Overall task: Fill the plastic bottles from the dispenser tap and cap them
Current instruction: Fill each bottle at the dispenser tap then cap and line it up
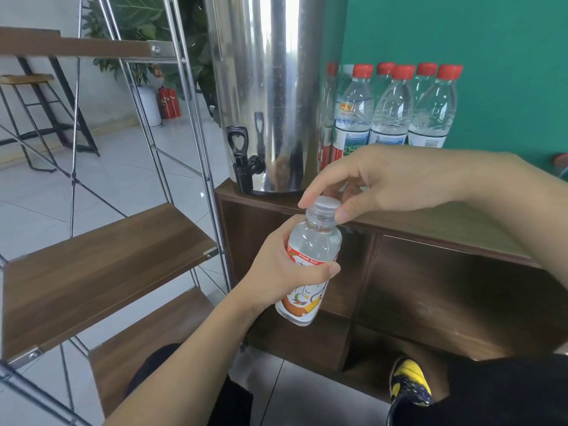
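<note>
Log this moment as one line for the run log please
step: capping | left hand: holds bottle | right hand: fingers on cap | tap: untouched

Dispenser on cabinet — bottles right

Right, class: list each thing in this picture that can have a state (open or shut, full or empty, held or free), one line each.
Small bottle: held upright, filled with clear liquid.
White cap: sits on the small bottle's neck, pinched by fingers.
Left hand: grips the small bottle's body.
Right hand: pinches the white cap.
Dispenser tap: lever upright, no liquid running.
Red-capped bottles: capped, standing beside the dispenser.
</note>
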The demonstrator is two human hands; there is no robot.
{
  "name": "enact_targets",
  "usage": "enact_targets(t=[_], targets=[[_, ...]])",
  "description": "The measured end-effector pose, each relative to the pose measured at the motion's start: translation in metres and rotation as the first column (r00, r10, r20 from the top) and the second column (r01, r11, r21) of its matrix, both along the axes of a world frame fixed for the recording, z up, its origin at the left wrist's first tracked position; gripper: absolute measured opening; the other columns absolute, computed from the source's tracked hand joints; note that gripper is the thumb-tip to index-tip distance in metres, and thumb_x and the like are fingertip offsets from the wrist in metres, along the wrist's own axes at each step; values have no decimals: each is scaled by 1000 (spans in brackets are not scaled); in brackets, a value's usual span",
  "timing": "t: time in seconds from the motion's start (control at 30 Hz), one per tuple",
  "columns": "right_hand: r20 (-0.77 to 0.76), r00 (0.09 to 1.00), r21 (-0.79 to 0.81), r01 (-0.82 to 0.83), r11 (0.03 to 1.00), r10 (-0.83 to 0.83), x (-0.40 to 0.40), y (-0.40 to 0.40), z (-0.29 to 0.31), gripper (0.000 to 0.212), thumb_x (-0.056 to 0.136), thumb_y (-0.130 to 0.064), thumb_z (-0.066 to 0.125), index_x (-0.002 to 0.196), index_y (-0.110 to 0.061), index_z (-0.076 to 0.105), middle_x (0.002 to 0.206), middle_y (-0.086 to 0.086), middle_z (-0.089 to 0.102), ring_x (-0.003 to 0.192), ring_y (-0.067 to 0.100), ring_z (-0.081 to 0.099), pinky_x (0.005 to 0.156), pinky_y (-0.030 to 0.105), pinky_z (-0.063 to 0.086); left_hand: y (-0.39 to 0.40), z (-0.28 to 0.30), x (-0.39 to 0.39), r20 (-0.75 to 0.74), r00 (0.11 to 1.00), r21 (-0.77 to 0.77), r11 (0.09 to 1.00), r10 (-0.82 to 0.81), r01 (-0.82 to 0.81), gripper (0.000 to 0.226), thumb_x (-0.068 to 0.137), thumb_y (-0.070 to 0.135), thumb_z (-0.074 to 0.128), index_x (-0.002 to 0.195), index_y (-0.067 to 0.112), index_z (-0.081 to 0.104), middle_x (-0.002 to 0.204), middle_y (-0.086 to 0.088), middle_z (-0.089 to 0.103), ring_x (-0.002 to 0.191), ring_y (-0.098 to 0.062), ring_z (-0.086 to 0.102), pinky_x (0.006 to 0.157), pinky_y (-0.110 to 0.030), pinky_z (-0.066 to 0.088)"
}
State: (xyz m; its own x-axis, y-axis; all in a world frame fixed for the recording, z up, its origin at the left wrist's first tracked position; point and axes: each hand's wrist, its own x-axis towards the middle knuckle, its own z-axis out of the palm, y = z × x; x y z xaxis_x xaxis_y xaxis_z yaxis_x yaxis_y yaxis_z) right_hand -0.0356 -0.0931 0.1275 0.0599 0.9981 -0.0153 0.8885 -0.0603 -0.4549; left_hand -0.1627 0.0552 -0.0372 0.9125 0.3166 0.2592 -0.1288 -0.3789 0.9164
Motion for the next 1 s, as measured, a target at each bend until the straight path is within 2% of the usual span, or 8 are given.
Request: enact_targets(t=[0.37,0.53,0.63,0.73,0.8,0.9,0.93,1.0], targets=[[36,999,1,-31,1000,31,1,6,0,39,89,-7,76,119,-33,72,113,-14,73,104,2,66,90,20,53,2,4,-2,-32,998,-32,998,-51,50,75,62,55,79,128,31,53,113,11,70,111,-18,69,95,-34,59],[146,988,55,47,997,-54,-6,8,-3,26,86,-44,76,107,-30,75,89,-15,73,81,-1,67,72,15,52,1,7,-3,-11,1000,-32,999,-25,25,73,61,54,80,125,28,55,110,10,71,108,-19,70,91,-31,59],[333,931,130,114,985,-152,-11,13,-8,48,84,-67,59,85,-21,73,72,-10,68,73,4,63,64,15,47,-3,4,-2,6,1000,-7,1000,19,-19,72,66,46,85,130,30,55,114,12,70,110,-13,69,89,-26,59],[539,797,232,169,958,-271,-15,17,-22,75,89,-75,41,61,-8,58,53,3,49,57,15,48,50,23,33,-9,4,-1,45,997,33,997,66,-68,71,67,41,86,130,33,54,114,16,69,108,-7,68,89,-20,57],[581,735,283,220,933,-350,-15,14,-28,86,87,-83,28,55,-8,55,49,5,45,53,19,47,48,29,30,-11,3,-1,57,995,51,996,76,-79,69,67,40,86,128,34,55,112,19,69,109,-5,67,88,-16,55],[496,810,250,211,945,-312,-7,5,-27,79,83,-89,21,85,-24,65,62,-5,57,58,8,54,53,29,38,-10,4,-1,64,994,53,994,91,-95,69,67,41,85,128,32,55,112,18,68,108,-5,67,87,-15,55],[449,854,228,176,958,-264,-4,3,-27,69,85,-86,27,99,-29,63,67,-8,58,62,6,55,55,29,41,-9,4,0,60,994,47,994,94,-97,70,66,42,85,128,31,55,113,16,68,108,-7,67,88,-18,56],[387,907,216,89,972,-169,-2,2,-30,49,91,-74,42,104,-30,59,68,-10,55,67,5,55,56,23,40,-6,5,-1,49,994,36,995,95,-97,69,65,41,85,127,33,54,112,15,68,107,-8,68,89,-21,58]])
